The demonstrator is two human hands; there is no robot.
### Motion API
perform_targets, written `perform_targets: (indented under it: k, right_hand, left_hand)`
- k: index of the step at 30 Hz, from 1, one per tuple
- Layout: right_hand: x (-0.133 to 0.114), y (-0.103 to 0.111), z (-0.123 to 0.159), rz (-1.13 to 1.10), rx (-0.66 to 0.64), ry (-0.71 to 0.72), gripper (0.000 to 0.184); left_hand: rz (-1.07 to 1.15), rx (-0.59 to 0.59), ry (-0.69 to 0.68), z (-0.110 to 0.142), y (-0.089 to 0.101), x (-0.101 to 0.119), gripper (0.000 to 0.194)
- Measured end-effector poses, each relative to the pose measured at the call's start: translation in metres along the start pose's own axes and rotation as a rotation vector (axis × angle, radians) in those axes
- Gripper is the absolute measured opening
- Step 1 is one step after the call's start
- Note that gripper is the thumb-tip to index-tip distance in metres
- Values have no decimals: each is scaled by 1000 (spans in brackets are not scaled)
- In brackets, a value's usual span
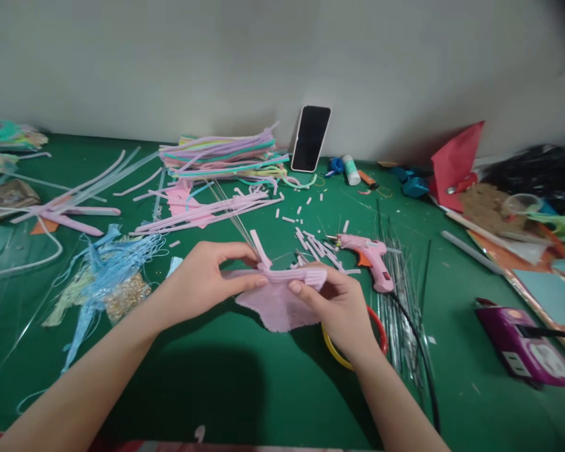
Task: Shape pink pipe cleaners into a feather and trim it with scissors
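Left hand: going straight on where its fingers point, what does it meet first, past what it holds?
Probably the right hand, at the other end of the pink cloth; depth is unclear.

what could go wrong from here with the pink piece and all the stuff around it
The glue gun lies close to the right hand; if hot, its nozzle might burn skin. Its black cord might snag an arm and drag the gun. The loose cut pieces beside the gun could get scattered by a sleeve or wrist.
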State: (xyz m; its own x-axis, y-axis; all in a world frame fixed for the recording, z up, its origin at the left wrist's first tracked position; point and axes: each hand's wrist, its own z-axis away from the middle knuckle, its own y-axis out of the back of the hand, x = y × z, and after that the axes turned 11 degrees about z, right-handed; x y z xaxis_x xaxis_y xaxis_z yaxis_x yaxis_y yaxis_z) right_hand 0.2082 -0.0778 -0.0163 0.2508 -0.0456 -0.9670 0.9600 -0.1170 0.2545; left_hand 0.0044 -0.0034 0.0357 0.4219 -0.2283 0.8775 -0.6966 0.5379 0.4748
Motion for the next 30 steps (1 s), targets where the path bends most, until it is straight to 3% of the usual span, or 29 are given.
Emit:
perform_targets:
  k: [3, 4, 6, 8, 10, 11, 13, 19, 21, 24, 26, 27, 28, 30]
  right_hand:
    - [-7, 3, -3, 146, 143, 163, 41]
    - [-9, 4, -4, 168, 228, 176, 49]
    - [-10, 4, -6, 121, 342, 92, 46]
    - [-10, 2, -7, -65, 268, -100, 42]
    - [-9, -1, -9, -299, 69, -293, 47]
    - [-7, -3, -10, -399, -14, -358, 47]
    - [-4, -5, -12, -521, -65, -416, 40]
    - [4, -3, -12, -474, 41, -342, 28]
    - [5, -3, -11, -472, 82, -309, 25]
    - [6, -2, -11, -478, 156, -266, 22]
    - [6, -2, -12, -481, 206, -255, 23]
    - [6, -2, -13, -483, 231, -254, 24]
    - [7, -2, -13, -485, 247, -255, 24]
    - [7, -2, -12, -484, 255, -258, 24]
  left_hand:
    - [-87, 174, -170, 1, 5, 6, 15]
    - [-156, 265, -261, 1, 7, 5, 13]
    - [-347, 410, -437, 1, 10, -2, 12]
    - [-549, 451, -559, 1, 10, -14, 16]
    - [-700, 395, -679, 1, 6, -29, 18]
    - [-742, 389, -777, 1, 3, -37, 20]
    - [-795, 319, -813, 2, -4, -50, 24]
    - [-775, 169, -664, 3, -21, -61, 25]
    - [-788, 262, -627, 0, -25, -57, 31]
    - [-661, 622, -526, -4, -30, -53, 36]
    - [-355, 857, -426, -7, -33, -53, 32]
    - [-126, 914, -367, -7, -35, -54, 29]
    - [131, 909, -294, -8, -36, -54, 26]
    - [622, 687, -85, -8, -40, -54, 26]
